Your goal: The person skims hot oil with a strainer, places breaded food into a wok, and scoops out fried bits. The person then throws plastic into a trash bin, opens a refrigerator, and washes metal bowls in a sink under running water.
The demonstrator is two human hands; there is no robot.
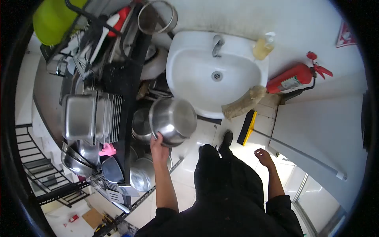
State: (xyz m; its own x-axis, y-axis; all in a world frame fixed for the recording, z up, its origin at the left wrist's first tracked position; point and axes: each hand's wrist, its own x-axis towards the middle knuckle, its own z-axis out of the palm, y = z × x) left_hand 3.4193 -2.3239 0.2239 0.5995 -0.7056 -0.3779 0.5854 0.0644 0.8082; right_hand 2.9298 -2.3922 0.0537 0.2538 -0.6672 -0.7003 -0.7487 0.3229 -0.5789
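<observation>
A shiny steel bowl (177,118) is in my left hand (158,146), whose fingers grip its near rim; part of the hand is hidden behind the metal. The bowl hangs beside the rack, just below the left front of the white washbasin (189,87). Other steel pots (142,124) stand on the lower shelf behind and beside it. My right hand (263,157) hangs low at my right side, fingers loosely curled, near the yellow and black floor squeegee (248,128). Whether that hand holds anything is hard to make out.
The black rack (136,91) on the left bears stacked steel trays (79,116), bowls (89,154) and utensils. A rolled beige cloth (244,103) lies on the basin's edge near a soap bottle (263,48). A red fire extinguisher (290,79) stands right of the basin.
</observation>
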